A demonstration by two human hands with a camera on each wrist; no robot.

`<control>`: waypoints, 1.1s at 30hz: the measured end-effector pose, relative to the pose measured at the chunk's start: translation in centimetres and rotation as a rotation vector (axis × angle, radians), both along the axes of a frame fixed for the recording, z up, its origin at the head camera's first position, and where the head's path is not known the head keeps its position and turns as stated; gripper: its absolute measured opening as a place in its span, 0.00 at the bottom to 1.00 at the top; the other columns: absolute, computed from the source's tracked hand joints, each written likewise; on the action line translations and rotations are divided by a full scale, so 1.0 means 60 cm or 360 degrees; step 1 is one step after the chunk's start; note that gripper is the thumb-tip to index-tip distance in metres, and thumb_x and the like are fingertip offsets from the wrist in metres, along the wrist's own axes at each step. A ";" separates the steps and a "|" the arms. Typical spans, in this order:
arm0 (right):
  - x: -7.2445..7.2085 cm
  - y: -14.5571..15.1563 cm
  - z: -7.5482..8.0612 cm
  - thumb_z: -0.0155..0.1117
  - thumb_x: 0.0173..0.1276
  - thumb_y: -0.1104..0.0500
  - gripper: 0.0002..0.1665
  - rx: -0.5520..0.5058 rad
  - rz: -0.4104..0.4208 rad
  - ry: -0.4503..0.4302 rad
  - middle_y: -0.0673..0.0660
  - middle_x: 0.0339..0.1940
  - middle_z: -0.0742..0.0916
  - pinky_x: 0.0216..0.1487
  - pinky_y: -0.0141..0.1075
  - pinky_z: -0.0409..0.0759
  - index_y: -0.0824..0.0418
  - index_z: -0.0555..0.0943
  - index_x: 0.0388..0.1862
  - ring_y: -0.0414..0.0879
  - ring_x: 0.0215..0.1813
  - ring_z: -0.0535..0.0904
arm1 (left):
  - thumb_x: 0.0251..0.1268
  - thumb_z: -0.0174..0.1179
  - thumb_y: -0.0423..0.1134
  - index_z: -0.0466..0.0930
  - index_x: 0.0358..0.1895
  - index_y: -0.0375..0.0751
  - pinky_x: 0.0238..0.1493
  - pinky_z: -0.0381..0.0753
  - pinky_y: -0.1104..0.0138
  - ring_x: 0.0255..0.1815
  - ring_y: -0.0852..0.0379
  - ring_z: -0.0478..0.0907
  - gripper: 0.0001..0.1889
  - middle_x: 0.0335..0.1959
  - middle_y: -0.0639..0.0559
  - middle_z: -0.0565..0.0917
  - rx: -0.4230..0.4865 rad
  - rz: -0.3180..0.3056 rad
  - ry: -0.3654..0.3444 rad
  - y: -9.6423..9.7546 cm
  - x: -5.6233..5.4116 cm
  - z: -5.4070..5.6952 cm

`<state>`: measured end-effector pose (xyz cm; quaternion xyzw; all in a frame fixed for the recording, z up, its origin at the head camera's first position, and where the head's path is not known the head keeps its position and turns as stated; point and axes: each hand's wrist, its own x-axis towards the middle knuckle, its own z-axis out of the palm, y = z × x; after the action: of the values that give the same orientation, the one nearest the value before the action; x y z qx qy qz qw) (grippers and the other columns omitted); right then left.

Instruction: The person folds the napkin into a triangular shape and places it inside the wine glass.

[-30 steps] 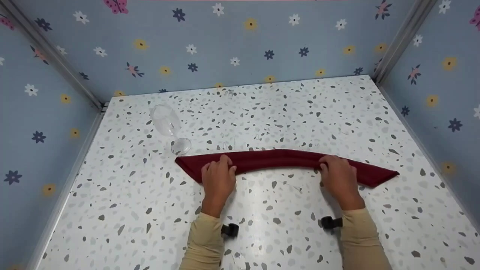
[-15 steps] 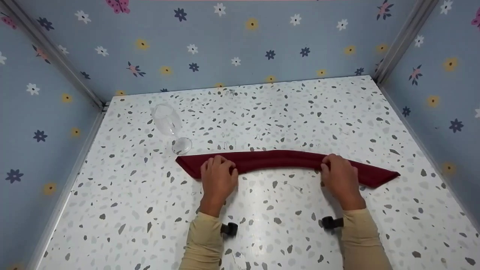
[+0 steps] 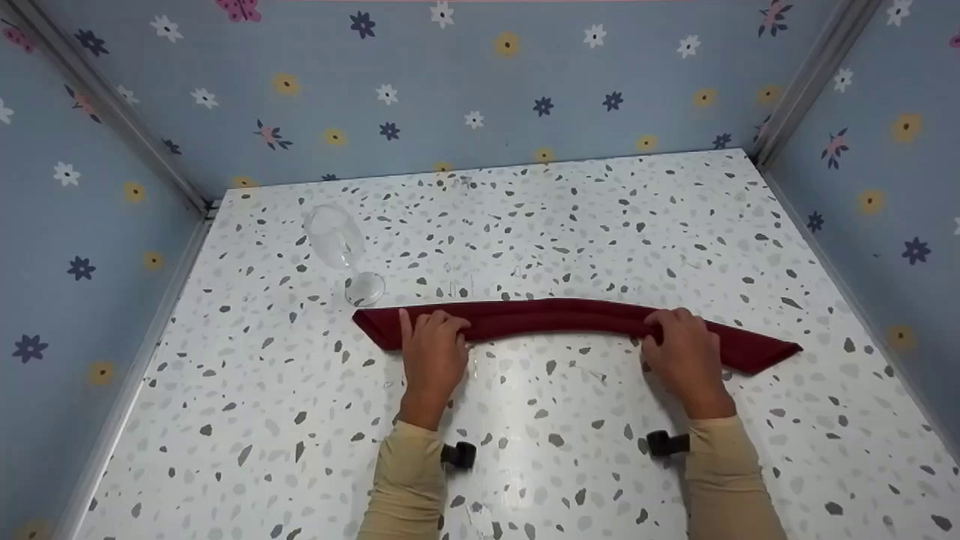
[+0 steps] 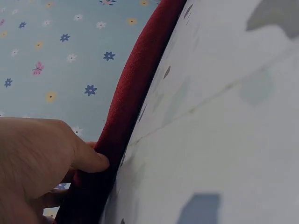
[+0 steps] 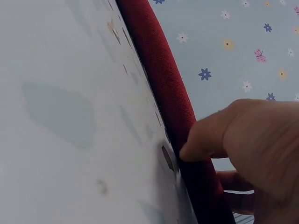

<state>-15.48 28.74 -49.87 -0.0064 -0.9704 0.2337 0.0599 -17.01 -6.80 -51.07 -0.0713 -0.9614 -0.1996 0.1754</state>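
Flowered blue walls (image 3: 570,67) enclose a speckled white table (image 3: 525,240). In the head view, a red cloth (image 3: 555,318), folded into a long strip, lies across the middle, bowed upward. Left hand (image 3: 435,356) and right hand (image 3: 684,360) both pinch it; a clear glass (image 3: 334,236) lies upper left, near its tip. In the left wrist view, the thumb presses the cloth's near side. In the right wrist view, likewise. For evenness, both hands should probably press equally and straighten the bow.
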 end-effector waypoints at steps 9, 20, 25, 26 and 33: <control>-0.002 -0.003 0.000 0.56 0.72 0.60 0.14 -0.0004 -0.0009 0.0013 0.66 0.59 0.80 0.60 0.65 0.62 0.64 0.82 0.51 0.65 0.60 0.71 | 0.66 0.65 0.35 0.87 0.45 0.48 0.73 0.52 0.40 0.44 0.46 0.82 0.07 0.36 0.50 0.87 0.0057 0.0057 -0.0117 -0.017 -0.008 0.005; -0.003 0.005 0.000 0.51 0.72 0.60 0.16 -0.0003 0.0004 -0.0033 0.67 0.62 0.79 0.65 0.68 0.56 0.66 0.84 0.47 0.66 0.65 0.69 | 0.71 0.62 0.45 0.89 0.49 0.54 0.61 0.65 0.46 0.48 0.45 0.78 0.10 0.42 0.51 0.88 0.0113 0.0019 -0.0316 -0.048 -0.015 0.006; -0.005 0.010 0.007 0.51 0.72 0.60 0.17 -0.0014 0.0003 -0.0047 0.66 0.55 0.80 0.62 0.67 0.59 0.66 0.84 0.48 0.65 0.58 0.71 | 0.68 0.65 0.45 0.91 0.47 0.54 0.61 0.64 0.45 0.47 0.46 0.75 0.09 0.41 0.48 0.82 0.0156 0.0065 -0.0256 -0.046 -0.026 0.001; -0.005 0.012 0.007 0.51 0.72 0.60 0.17 -0.0014 0.0000 -0.0042 0.66 0.54 0.80 0.61 0.66 0.59 0.66 0.83 0.48 0.65 0.57 0.72 | 0.68 0.66 0.45 0.91 0.46 0.53 0.61 0.64 0.45 0.47 0.46 0.75 0.09 0.41 0.48 0.81 0.0172 0.0066 -0.0231 -0.045 -0.029 0.000; -0.005 0.015 -0.004 0.53 0.75 0.58 0.16 -0.0019 -0.0001 -0.0023 0.66 0.51 0.80 0.58 0.65 0.64 0.63 0.80 0.56 0.63 0.55 0.73 | 0.63 0.70 0.42 0.85 0.37 0.48 0.67 0.58 0.44 0.51 0.44 0.75 0.05 0.42 0.48 0.81 0.0168 0.0132 -0.0170 -0.037 -0.037 -0.005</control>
<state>-15.80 29.61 -50.12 -0.0088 -0.9695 0.2393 0.0529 -19.25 -9.02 -51.35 -0.0111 -0.9597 -0.2461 0.1355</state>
